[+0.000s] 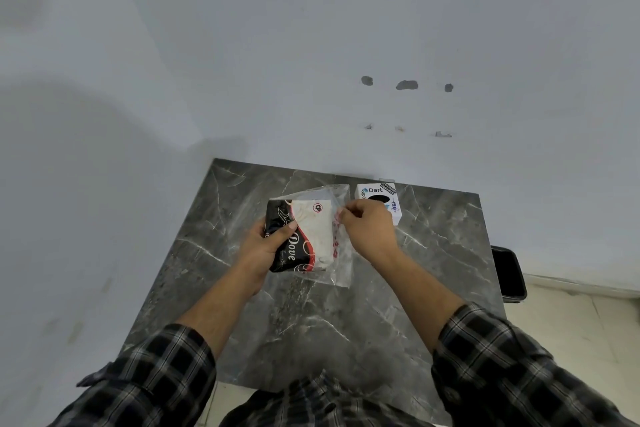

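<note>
A black, red and white packet printed "Dove" (304,239) lies partly inside a clear plastic bag (341,253), both held above the grey marble table (329,322). My left hand (266,246) grips the packet's black left side, thumb on top. My right hand (367,229) pinches the bag's right edge near its top between thumb and fingers.
A white box (379,199) marked "Dart" stands at the table's back edge, just behind my right hand. A black bin (509,270) sits on the floor right of the table. A pale wall rises behind the table and to its left.
</note>
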